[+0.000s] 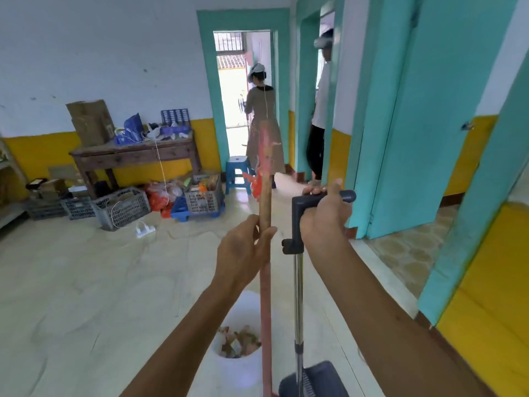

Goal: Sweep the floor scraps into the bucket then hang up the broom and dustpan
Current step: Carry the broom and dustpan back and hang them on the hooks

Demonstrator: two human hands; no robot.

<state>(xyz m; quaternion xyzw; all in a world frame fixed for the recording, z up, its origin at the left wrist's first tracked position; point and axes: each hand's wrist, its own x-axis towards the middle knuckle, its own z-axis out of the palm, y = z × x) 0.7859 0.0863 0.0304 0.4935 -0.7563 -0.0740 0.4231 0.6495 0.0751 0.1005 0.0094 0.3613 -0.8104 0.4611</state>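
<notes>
Pale floor tiles, bucket (239, 336) at six o'clock holding scraps; left hand (242, 250) fingers clamped on broom (265, 207), right hand (325, 216) on dustpan (310, 381) handle, upright for hanging.

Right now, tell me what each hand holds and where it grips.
Left hand grips the broom handle partway up the stick. Right hand grips the dustpan by its top grip.

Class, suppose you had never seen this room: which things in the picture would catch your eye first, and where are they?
First, front and centre, the left hand grips a red broom handle while the right hand holds the dark dustpan handle. Below them stands a white bucket holding scraps. Behind, a person in a long dress stands in the turquoise doorway.
</notes>
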